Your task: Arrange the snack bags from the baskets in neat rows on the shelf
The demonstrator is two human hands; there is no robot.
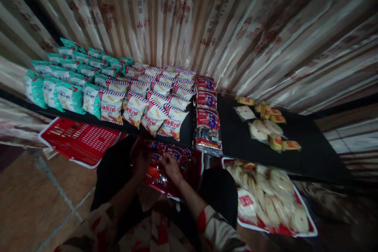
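A red basket [201, 169] sits between my knees, holding shiny red and blue snack packets [177, 151]. My right hand [171, 166] is inside it, its fingers curled in a pinch at the edge of a packet. On the other side of the same basket, my left hand [142, 164] reaches down among the packets, too dark and blurred to make out its fingers. Just beyond, on the black table, more red and blue packets [207, 122] lie in an overlapping column.
Rows of teal bags [70, 96] and white striped bags [136, 108] stand on the black table [236, 141]. At its right lie round pale packets [260, 130] and small yellow packets [277, 143]. A red basket [85, 141] is at left, a filled basket [313, 231] at right. Curtains [183, 15] hang behind.
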